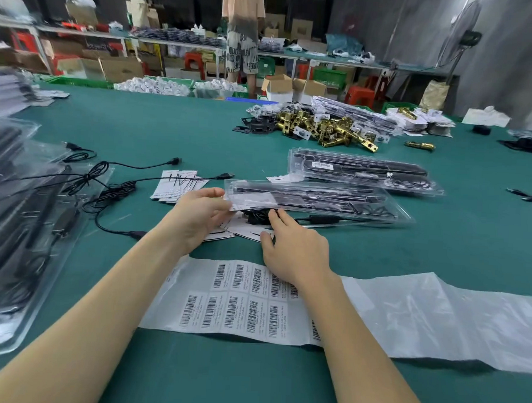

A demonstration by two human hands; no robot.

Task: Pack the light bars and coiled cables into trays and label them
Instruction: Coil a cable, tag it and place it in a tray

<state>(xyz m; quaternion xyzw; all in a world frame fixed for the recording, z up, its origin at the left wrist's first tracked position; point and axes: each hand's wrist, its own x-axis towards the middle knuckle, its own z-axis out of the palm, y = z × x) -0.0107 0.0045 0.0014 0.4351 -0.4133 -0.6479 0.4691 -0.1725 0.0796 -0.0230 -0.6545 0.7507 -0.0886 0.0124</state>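
At the centre of the frame the left hand [198, 216] pinches the near-left corner of a clear tray [313, 200], thumb on top and fingers curled under the edge where a white card shows through the plastic. The tray holds black light bars [304, 193] and lies on the green table [170, 130]. Just right of it, the right hand [293, 251] lies palm down with fingers loosely spread, fingertips touching a black coiled cable [258, 216] at the tray's near edge; it grips nothing. Its wrist crosses a sheet of barcode labels [232, 309] at lower centre. A second packed tray [360, 172] sits beyond, to the upper right.
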